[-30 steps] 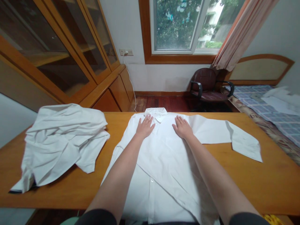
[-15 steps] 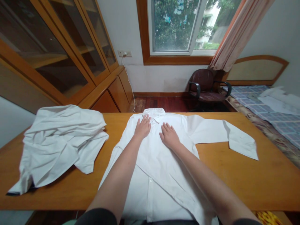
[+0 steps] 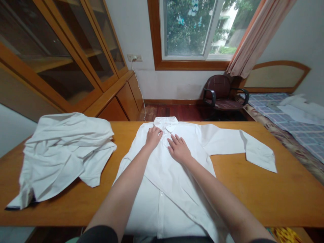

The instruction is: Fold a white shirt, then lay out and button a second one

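A white buttoned shirt (image 3: 174, 189) lies flat, front up, on the wooden table (image 3: 265, 199), collar (image 3: 166, 123) at the far edge and one sleeve (image 3: 253, 148) stretched out to the right. My left hand (image 3: 152, 136) rests on the shirt just below the collar, fingers curled and pinching the fabric at the collar. My right hand (image 3: 178, 149) lies flat on the chest of the shirt beside it, fingers spread.
A crumpled pile of white shirts (image 3: 63, 155) sits on the table's left part. Beyond the table are a glass-door cabinet (image 3: 65, 57), a dark office chair (image 3: 222, 94) under the window, and a bed (image 3: 298, 125) at the right.
My right hand slid left across the shirt's chest toward the left hand. My left hand's fingers went from flat to curled at the collar.
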Action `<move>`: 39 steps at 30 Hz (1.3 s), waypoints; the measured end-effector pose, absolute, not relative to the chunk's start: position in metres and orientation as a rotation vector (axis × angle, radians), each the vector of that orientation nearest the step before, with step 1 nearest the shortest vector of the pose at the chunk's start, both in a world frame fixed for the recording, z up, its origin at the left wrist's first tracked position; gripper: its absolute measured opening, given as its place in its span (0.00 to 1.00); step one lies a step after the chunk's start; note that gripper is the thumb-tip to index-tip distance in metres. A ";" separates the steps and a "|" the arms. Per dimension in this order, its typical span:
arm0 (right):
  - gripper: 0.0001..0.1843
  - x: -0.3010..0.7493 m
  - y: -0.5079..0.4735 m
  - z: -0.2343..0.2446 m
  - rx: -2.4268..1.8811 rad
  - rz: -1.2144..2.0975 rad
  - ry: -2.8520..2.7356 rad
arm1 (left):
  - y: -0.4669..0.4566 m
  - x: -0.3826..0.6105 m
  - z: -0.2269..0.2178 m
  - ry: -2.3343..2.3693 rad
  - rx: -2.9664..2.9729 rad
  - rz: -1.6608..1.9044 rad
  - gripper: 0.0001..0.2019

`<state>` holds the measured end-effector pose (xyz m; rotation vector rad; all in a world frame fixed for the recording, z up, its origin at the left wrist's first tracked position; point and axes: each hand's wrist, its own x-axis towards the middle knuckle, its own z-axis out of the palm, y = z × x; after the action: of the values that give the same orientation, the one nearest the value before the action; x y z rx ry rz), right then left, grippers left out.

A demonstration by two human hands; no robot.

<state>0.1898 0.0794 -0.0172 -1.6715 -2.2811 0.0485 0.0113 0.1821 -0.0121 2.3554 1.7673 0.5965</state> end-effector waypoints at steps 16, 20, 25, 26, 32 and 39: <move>0.27 0.190 0.079 -0.014 -1.697 0.104 -2.292 | 0.190 0.042 -0.007 2.070 2.061 0.476 0.11; 0.27 0.190 0.078 -0.012 -1.691 0.101 -2.300 | 0.191 0.041 -0.004 2.075 2.081 0.485 0.11; 0.26 0.190 0.077 -0.011 -1.693 0.094 -2.289 | 0.195 0.036 -0.005 2.101 2.072 0.515 0.11; 0.26 0.190 0.077 -0.011 -1.694 0.094 -2.286 | 0.197 0.035 -0.005 2.094 2.069 0.517 0.11; 0.27 0.190 0.077 -0.013 -1.695 0.102 -2.277 | 0.208 0.032 -0.009 1.986 2.114 0.492 0.10; 0.26 0.189 0.076 -0.010 -1.699 0.085 -2.310 | 0.228 0.033 -0.002 1.935 2.208 0.423 0.06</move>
<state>0.1891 0.0759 -0.0100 -1.6991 -2.3102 0.0847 0.0325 0.2279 -0.0024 2.2076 1.9355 0.4234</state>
